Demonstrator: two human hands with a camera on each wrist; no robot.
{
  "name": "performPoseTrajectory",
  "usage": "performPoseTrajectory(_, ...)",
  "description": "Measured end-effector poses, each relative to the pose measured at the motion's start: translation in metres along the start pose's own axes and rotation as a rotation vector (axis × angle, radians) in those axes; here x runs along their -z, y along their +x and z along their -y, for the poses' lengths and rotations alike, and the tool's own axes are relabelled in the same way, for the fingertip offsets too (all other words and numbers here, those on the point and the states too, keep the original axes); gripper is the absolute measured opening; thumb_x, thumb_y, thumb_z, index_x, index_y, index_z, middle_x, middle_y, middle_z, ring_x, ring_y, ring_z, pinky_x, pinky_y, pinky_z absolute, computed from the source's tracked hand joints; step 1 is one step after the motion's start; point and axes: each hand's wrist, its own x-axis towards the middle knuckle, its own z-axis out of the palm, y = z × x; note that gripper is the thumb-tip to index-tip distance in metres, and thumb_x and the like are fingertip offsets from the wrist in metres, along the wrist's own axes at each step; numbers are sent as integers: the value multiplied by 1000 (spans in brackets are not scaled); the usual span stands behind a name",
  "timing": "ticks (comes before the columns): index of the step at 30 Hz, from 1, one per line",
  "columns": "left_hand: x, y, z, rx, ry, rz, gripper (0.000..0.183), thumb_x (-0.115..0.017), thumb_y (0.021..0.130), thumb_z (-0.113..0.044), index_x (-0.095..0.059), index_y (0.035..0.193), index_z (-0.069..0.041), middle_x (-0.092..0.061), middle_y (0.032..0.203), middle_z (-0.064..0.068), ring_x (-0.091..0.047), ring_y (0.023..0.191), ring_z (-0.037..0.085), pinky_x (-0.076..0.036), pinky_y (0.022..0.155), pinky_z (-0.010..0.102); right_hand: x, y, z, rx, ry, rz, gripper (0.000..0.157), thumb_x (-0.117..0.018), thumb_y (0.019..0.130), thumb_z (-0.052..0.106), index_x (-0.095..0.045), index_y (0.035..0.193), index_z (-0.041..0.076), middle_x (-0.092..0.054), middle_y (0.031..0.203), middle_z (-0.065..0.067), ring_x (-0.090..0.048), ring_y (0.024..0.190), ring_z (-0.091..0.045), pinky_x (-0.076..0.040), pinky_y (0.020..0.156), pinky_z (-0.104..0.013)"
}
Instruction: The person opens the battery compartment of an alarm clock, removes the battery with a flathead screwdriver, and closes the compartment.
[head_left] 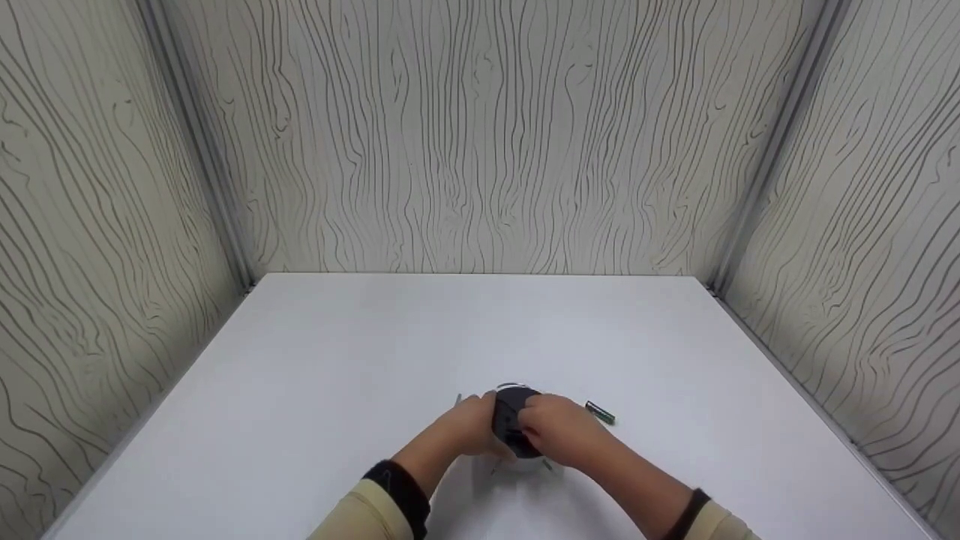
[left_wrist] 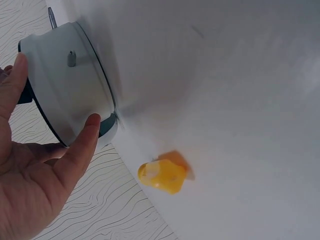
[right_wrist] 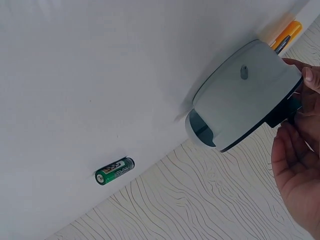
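Note:
A round, white-bodied device with a black back lies back up on the table, looking like an alarm clock. Short metal pegs stick out of its rim. My left hand grips its left side, the thumb at the back edge and a finger along the white wall. On the right, my right hand pinches a black raised piece at the back; its fingers partly hide that piece. A green battery lies on the table to the right of the device.
A yellow object lies on the white table, left of the device; its full shape is unclear. A thin grey rod shows beside the left hand. Wood-patterned panels stand behind and at both sides.

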Motion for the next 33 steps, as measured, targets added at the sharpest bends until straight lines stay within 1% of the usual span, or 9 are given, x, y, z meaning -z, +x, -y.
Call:
performPoseTrajectory(7, 1, -2, -1, -6, -3, -10, 80, -86, 57, -35, -49, 121, -4, -59, 99, 7, -51, 89, 19, -46, 81, 38, -2, -1, 5, 25, -51, 3, 6, -64, 83, 17, -68, 79, 14, -53, 70, 6, -51, 68, -10, -51, 69, -30)
performPoseTrajectory(11, 2, -3, 0, -15, -16, -16, 82, -86, 57, -35, -49, 123, -3, -59, 102, 9, -53, 93, 21, -46, 84, 39, -6, -2, 7, 60, -108, -13, 3, -66, 81, 17, -67, 81, 14, -54, 73, 5, -55, 72, -12, -52, 72, -31)
performPoseTrajectory(14, 0, -2, 1, -37, -3, -20, 83, -86, 57, -37, -48, 124, -4, -60, 103, 8, -53, 95, 20, -46, 84, 38, -8, -3, 8, 91, -162, -28, 4, -67, 80, 18, -66, 82, 14, -55, 75, 4, -56, 74, -12, -52, 71, -29)
performPoseTrajectory(18, -1, -1, 3, -47, 7, -27, 84, -86, 57, -38, -48, 124, -4, -61, 104, 7, -54, 95, 18, -46, 85, 36, -10, -4, 9, 113, -194, -37, 6, -66, 82, 20, -65, 81, 14, -55, 76, 4, -56, 74, -12, -52, 71, -28)
performPoseTrajectory(24, 0, -3, 3, -44, 7, -36, 84, -86, 55, -38, -49, 122, -3, -61, 102, 9, -55, 93, 19, -47, 83, 37, -12, -6, 10, 118, -161, -56, 6, -66, 81, 20, -65, 79, 14, -56, 74, 5, -56, 74, -11, -52, 70, -27)
performPoseTrajectory(28, 1, -2, 3, -57, 7, -36, 83, -86, 55, -38, -50, 122, -4, -61, 102, 8, -55, 93, 18, -46, 84, 36, -13, -7, 9, 118, -135, -47, 5, -68, 80, 19, -65, 79, 15, -56, 74, 6, -55, 73, -10, -52, 70, -27)
performPoseTrajectory(33, 0, -1, 3, -55, -5, -26, 83, -87, 55, -37, -50, 122, -4, -61, 102, 7, -54, 93, 19, -46, 85, 37, -14, -7, 8, 107, -124, -27, 4, -68, 79, 19, -65, 79, 16, -56, 75, 6, -54, 72, -10, -52, 70, -28)
